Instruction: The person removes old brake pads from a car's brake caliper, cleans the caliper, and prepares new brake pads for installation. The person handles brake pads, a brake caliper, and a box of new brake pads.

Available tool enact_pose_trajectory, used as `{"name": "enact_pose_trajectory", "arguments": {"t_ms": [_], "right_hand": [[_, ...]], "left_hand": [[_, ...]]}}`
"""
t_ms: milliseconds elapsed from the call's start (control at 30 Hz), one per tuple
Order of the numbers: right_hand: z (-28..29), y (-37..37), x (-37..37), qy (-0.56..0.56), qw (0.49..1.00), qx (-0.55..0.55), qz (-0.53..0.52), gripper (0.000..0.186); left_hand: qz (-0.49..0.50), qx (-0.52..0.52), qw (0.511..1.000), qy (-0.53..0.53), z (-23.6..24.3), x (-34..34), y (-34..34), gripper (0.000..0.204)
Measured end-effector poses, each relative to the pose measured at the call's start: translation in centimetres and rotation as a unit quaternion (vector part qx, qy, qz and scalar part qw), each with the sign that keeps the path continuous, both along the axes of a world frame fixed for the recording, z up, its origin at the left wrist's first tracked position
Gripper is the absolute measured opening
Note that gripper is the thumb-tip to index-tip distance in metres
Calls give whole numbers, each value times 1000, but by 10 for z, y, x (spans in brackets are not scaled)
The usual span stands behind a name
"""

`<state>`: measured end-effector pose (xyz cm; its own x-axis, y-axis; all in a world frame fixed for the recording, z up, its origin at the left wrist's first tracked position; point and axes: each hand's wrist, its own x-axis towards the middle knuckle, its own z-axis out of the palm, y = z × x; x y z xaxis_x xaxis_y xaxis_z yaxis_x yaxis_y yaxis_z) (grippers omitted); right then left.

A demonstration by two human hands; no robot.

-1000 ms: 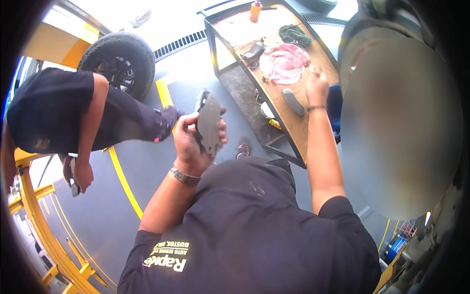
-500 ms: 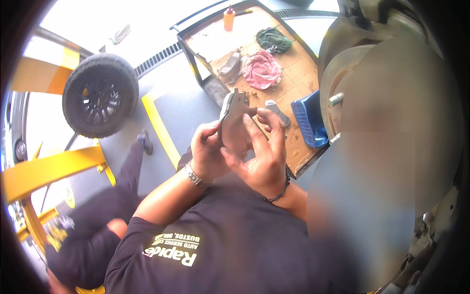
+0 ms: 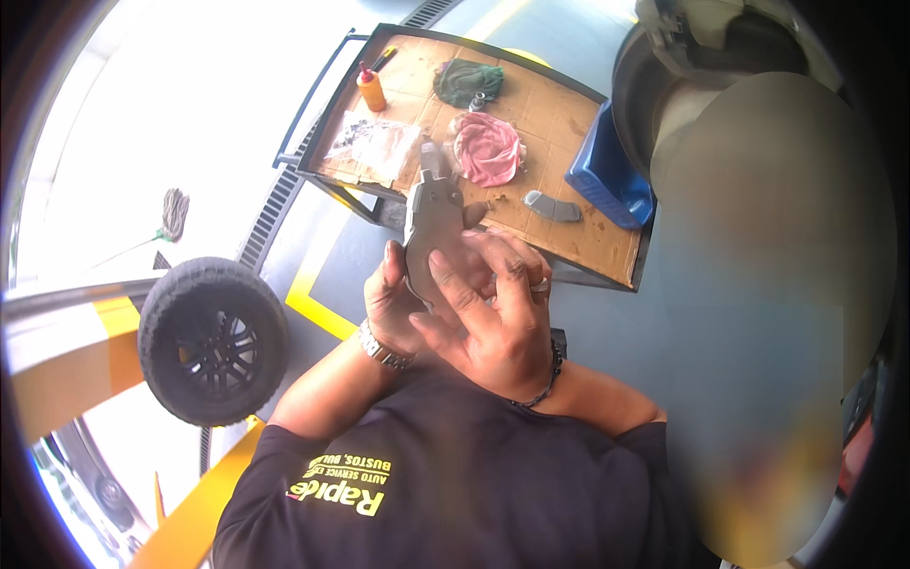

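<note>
Both hands up in front of chest, holding one grey metal brake pad [image 3: 433,228] upright between them. Left hand [image 3: 393,303] wrapped around its lower edge from behind, steel watch on wrist. Right hand [image 3: 493,318] closed over the front, fingers [image 3: 455,284] flat on the pad's face, ring on one finger, bead bracelet at wrist. Pad is flat, curved outline, dull grey, above the counter's [image 3: 588,251] near edge in view.

Counter: dark metal frame, top lined with brown cardboard. On it: one second grey brake pad [image 3: 553,206] lying flat; two rags, pink rag [image 3: 486,149] crumpled mid-top, green rag [image 3: 467,82] farther back; one orange squeeze bottle [image 3: 371,89] with red tip, upright; one clear plastic bag [image 3: 374,144] with small dark parts, near left corner. One blue plastic bin [image 3: 607,175] at counter's right end.

One black tyre on wheel [image 3: 214,339] standing on floor at left, beside yellow lift arm [image 3: 66,351]. One mop [image 3: 172,211] far left.
</note>
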<state>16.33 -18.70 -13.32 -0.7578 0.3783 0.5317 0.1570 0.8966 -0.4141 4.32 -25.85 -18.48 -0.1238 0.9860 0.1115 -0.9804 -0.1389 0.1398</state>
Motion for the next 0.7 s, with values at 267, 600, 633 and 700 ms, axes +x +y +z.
{"name": "enact_pose_trajectory", "arguments": {"t_ms": [267, 600, 633, 700], "right_hand": [[-60, -24, 15, 75, 936, -302, -162, 33], [-104, -27, 15, 138, 729, -647, -175, 36], [-103, -22, 16, 150, 703, -680, -143, 37], [-103, -6, 28, 168, 663, -729, -38, 40]], "left_hand": [[-4, -269, 926, 263, -20, -16, -4, 46], [-74, -225, 965, 111, -46, -20, 8, 60], [-77, -220, 968, 98, -44, -22, 11, 61], [-75, -249, 961, 99, -30, -21, 16, 61]]}}
